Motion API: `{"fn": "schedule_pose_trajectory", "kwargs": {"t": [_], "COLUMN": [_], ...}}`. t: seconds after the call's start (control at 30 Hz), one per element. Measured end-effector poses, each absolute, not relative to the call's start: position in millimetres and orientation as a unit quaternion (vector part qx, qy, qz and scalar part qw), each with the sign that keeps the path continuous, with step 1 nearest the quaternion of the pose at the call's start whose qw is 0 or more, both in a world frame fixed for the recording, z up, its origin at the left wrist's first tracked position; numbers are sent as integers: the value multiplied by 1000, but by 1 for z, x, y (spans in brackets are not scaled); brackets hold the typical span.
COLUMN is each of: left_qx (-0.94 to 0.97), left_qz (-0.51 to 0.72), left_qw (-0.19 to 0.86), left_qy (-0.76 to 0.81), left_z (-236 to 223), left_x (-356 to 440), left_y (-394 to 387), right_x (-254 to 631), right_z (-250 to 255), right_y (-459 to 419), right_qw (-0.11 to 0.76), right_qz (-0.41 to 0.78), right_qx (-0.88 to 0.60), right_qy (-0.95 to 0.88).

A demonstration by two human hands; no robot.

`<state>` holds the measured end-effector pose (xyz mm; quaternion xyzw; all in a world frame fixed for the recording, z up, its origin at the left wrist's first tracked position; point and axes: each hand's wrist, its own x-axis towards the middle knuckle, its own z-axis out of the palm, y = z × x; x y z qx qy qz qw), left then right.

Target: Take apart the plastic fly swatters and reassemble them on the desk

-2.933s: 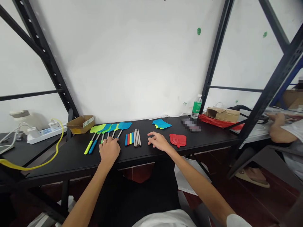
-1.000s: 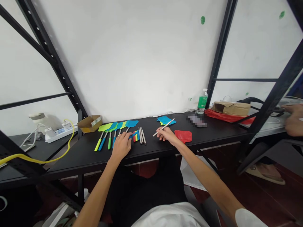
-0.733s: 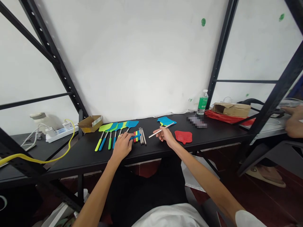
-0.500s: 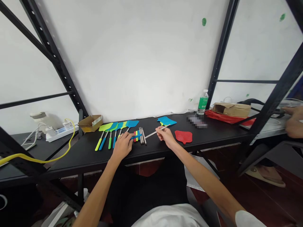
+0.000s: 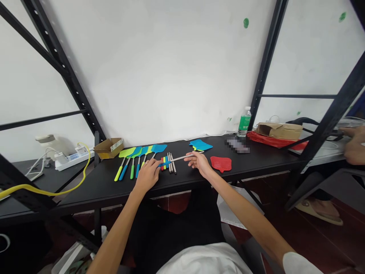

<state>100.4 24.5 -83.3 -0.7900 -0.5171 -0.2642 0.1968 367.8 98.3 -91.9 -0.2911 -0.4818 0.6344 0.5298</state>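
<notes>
My left hand (image 5: 147, 175) is closed on a blue fly swatter handle (image 5: 165, 164). One end of a thin metal rod (image 5: 181, 158) meets this handle, the two lying in one line. Toward its far end, the rod rests between the thumb and forefinger of my right hand (image 5: 199, 164); the other fingers are loosely curled. Below them lie several loose metal rods (image 5: 173, 168) and short coloured handles (image 5: 164, 160). Several fly swatters with handles (image 5: 132, 167) lie in a row left of my left hand. Blue swatter heads (image 5: 202, 145) and red swatter heads (image 5: 221, 164) lie near my right hand.
A small open cardboard box (image 5: 108, 148) stands at the table's left. Farther right are a water bottle (image 5: 244, 122), a pixelated object (image 5: 237, 145) and a carton (image 5: 279, 131) on red plastic. Black rack posts (image 5: 264, 68) flank the table (image 5: 194, 179). Another person's hand (image 5: 355, 146) shows far right.
The metal rod has come down and left, and its near end now meets the blue handle. My right hand's fingers have loosened a little. My left hand has stayed nearly in place.
</notes>
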Motion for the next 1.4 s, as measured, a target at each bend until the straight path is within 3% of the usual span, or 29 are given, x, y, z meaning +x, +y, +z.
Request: {"fn": "schedule_pose_trajectory", "kwargs": {"t": [0.6, 0.9, 1.17, 1.23, 1.33, 1.4], "left_qx": [-798, -820, -798, -782, -770, -770], "left_qz": [-270, -272, -281, -292, -300, -298], "left_qw": [190, 164, 173, 172, 172, 174], "left_qy": [-504, -476, -504, -522, -536, -537], "left_z": [-85, -82, -83, -84, -85, -84], "left_x": [98, 101, 101, 101, 101, 101], "left_y": [25, 24, 24, 24, 23, 23], "right_x": [366, 360, 363, 378, 416, 444], "right_z": [-85, -95, -88, -73, -41, -20], "right_y": [87, 88, 90, 86, 72, 61], "right_qw": [528, 432, 422, 387, 331, 242], "right_qz": [592, 501, 496, 457, 256, 139], "right_qx": [-301, -284, -304, -344, -431, -538], "right_qy": [-529, -695, -696, -723, -799, -795]}}
